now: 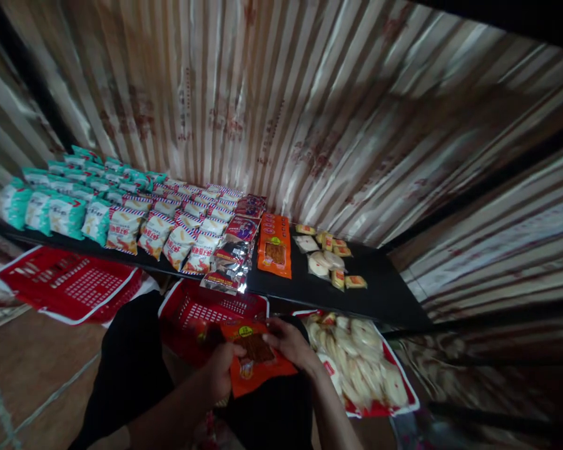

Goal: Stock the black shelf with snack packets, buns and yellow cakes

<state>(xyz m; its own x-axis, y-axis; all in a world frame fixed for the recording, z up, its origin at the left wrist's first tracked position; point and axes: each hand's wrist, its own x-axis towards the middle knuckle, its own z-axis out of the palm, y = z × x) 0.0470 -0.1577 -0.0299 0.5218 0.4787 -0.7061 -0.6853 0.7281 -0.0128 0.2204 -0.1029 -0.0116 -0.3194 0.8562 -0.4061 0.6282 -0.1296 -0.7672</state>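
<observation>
Two bare hands hold a flat, glossy orange plastic packet [259, 355] with a brown patch and a yellow round label on its face. Its place is low over the person's lap, in front of the shelf and tilted face up. The left hand [219, 370] has its grip closed on the packet's left edge, thumb laid on the face; the right hand [291, 344] grips the upper right side, its thumb also on the front and its other fingers along the top edge. Legs in black trousers [131, 350] show on both sides of a red plastic basket with a white rim [216, 300], just beyond the packet; its contents are too dim to tell.

On the long black shelf [380, 287] ahead stand, from the left, rows of puffy teal-and-white bags [66, 215], rows of white-and-orange bags with striped edges [169, 234], and a column of shiny silver-and-dark-red packets [237, 240]. Just right of these lies a second orange packet [274, 245], then small yellow wrapped pieces [327, 241] among round pale pieces in clear film [319, 264].

Below the shelf, another red basket [94, 287] sits at left; a third at right is full of pale, clear-wrapped goods [356, 359]. Behind hangs a striped, shiny curtain [281, 106].
</observation>
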